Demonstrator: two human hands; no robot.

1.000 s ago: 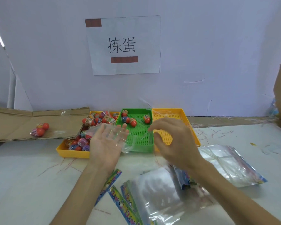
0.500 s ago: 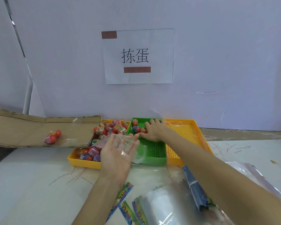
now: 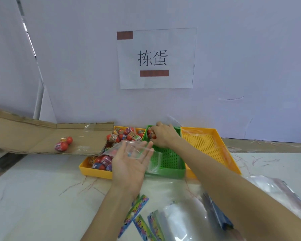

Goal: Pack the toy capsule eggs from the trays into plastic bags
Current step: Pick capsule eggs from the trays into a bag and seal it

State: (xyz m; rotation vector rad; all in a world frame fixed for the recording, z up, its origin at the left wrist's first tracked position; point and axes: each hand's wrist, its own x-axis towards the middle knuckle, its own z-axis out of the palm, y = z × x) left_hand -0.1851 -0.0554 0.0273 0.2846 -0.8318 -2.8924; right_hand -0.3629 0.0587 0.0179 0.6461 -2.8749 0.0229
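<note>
White bench below — my right hand is clenched round capsule eggs at the green tray corner beyond my left hand, which lies flat, palm up, under a limp plastic bag. Unpinched, that bag could slip — eggs would spill.
</note>
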